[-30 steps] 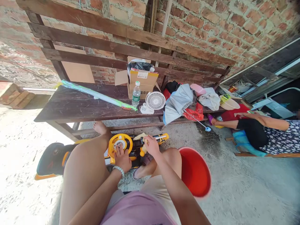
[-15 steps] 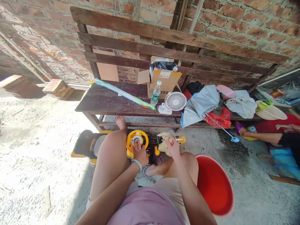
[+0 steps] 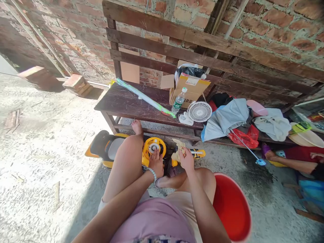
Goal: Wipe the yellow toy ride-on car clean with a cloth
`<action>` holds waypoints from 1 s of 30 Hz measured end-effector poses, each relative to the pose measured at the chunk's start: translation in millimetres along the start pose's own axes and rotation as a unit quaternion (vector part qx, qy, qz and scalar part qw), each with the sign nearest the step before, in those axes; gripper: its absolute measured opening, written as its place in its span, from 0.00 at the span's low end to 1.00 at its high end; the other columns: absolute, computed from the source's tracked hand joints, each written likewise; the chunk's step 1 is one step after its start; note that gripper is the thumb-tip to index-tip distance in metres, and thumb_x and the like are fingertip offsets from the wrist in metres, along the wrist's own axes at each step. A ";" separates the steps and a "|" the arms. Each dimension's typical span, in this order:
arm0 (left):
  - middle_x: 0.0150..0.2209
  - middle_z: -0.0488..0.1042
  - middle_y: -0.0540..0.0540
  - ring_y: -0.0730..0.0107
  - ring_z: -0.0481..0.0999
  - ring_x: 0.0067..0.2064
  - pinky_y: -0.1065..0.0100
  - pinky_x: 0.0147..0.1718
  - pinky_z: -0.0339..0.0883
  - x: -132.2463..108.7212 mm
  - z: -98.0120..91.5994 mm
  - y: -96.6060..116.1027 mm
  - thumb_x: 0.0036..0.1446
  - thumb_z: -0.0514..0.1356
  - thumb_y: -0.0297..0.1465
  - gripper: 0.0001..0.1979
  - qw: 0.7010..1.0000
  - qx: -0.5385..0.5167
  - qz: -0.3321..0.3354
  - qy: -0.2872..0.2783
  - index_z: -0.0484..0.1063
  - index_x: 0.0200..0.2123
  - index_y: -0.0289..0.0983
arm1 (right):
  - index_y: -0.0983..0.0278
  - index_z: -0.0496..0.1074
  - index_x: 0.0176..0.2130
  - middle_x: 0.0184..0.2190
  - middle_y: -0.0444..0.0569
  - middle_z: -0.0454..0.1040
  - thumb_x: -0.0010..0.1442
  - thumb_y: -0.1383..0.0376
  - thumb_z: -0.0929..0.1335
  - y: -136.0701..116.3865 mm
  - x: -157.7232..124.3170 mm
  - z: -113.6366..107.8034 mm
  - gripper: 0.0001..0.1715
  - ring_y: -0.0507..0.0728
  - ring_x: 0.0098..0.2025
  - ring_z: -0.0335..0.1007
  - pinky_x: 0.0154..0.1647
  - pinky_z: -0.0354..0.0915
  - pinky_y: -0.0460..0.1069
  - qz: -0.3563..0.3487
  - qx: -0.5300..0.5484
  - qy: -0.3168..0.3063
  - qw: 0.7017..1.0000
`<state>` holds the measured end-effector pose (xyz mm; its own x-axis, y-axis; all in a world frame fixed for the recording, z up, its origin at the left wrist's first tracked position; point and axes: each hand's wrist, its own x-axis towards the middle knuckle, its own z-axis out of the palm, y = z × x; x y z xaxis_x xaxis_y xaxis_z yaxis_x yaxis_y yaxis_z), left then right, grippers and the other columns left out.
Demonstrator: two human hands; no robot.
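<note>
Faces a long dark wooden table (image 3: pixel 121 103). Has a yellow-and-black ride-on toy (image 3: pixel 115 150) just before it on the floor (image 3: pixel 43 179), with a red bucket (image 3: pixel 233 202) beside the right knee (image 3: pixel 206 177). On the toy's yellow steering wheel (image 3: pixel 153 147), rests the left hand (image 3: pixel 157 165) with fingers outstretched. Right of the wheel, over the toy, grips a crumpled pale cloth (image 3: pixel 176 155) in the right hand (image 3: pixel 187 160); cannot tell about contact beneath.

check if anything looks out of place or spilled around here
The silver umbrella lies partly open on the bench, its blue handle hanging past the front edge; on the floor below is a dark patch, perhaps wet. The yellow steering wheel under the left hand shows no obvious damage.
</note>
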<state>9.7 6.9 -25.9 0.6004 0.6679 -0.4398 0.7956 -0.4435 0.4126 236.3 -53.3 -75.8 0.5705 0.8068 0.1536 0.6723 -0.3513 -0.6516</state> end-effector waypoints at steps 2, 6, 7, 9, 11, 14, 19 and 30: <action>0.82 0.33 0.31 0.42 0.32 0.82 0.41 0.78 0.37 -1.7 -1.1 2.0 0.61 0.58 0.32 0.42 1.000 0.000 -0.005 -0.002 0.56 0.77 0.25 | 0.63 0.80 0.49 0.50 0.60 0.80 0.66 0.47 0.64 12.4 6.5 -5.5 0.28 0.67 0.49 0.77 0.53 0.73 0.62 0.035 0.024 0.021 0.999; 0.82 0.32 0.28 0.40 0.32 0.82 0.38 0.78 0.36 -2.3 -1.9 8.3 0.62 0.57 0.31 0.41 1.000 -0.001 -0.014 -0.006 0.55 0.77 0.23 | 0.66 0.79 0.50 0.46 0.62 0.81 0.65 0.44 0.66 10.3 8.8 -10.8 0.32 0.68 0.49 0.77 0.56 0.72 0.64 0.065 0.063 0.065 0.994; 0.81 0.32 0.27 0.39 0.32 0.82 0.37 0.77 0.36 -2.0 -1.7 9.5 0.62 0.58 0.31 0.42 1.000 -0.002 -0.016 -0.006 0.55 0.77 0.23 | 0.66 0.79 0.52 0.48 0.62 0.80 0.66 0.45 0.66 3.8 7.4 -8.9 0.32 0.67 0.51 0.77 0.58 0.71 0.64 0.051 0.063 0.060 0.995; 0.81 0.32 0.27 0.39 0.31 0.82 0.36 0.77 0.35 -1.3 -0.9 10.8 0.61 0.59 0.30 0.43 1.000 -0.008 -0.019 -0.003 0.55 0.77 0.22 | 0.63 0.78 0.55 0.54 0.60 0.78 0.65 0.47 0.68 -12.5 4.2 -1.9 0.29 0.67 0.56 0.75 0.61 0.70 0.63 -0.002 0.042 0.018 0.999; 0.81 0.32 0.27 0.39 0.31 0.82 0.36 0.77 0.36 -1.0 0.0 10.3 0.60 0.59 0.30 0.43 1.000 -0.013 -0.019 0.000 0.55 0.77 0.23 | 0.58 0.78 0.57 0.58 0.57 0.74 0.62 0.51 0.71 -27.4 2.9 6.1 0.27 0.66 0.58 0.73 0.61 0.70 0.60 -0.040 -0.005 -0.032 0.999; 0.82 0.33 0.29 0.41 0.32 0.82 0.38 0.78 0.36 -1.8 0.9 7.2 0.59 0.59 0.30 0.43 1.000 -0.016 -0.012 0.004 0.56 0.76 0.24 | 0.55 0.79 0.57 0.56 0.54 0.75 0.60 0.58 0.72 -35.2 8.3 10.6 0.25 0.64 0.54 0.75 0.56 0.72 0.57 -0.045 -0.060 -0.063 0.995; 0.82 0.33 0.29 0.43 0.32 0.82 0.41 0.78 0.35 -5.2 0.0 2.2 0.62 0.58 0.31 0.42 1.000 -0.012 0.003 0.002 0.55 0.77 0.24 | 0.60 0.80 0.53 0.46 0.54 0.81 0.66 0.57 0.67 -14.8 20.8 -3.5 0.21 0.63 0.47 0.77 0.49 0.72 0.54 0.011 -0.077 -0.069 0.995; 0.82 0.32 0.31 0.45 0.31 0.82 0.43 0.79 0.35 -6.1 -2.8 -1.4 0.62 0.58 0.31 0.43 1.000 0.000 0.011 -0.016 0.52 0.78 0.27 | 0.60 0.78 0.63 0.76 0.58 0.61 0.71 0.60 0.63 29.7 28.1 -60.8 0.26 0.65 0.61 0.76 0.55 0.74 0.54 0.160 -0.266 -0.071 0.948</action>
<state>4.7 5.1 -21.6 0.6198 0.6391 -0.4554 0.7824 -0.4575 0.4227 300.9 -69.9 -45.6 0.7419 0.6607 -0.1145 0.6394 -0.7485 -0.1758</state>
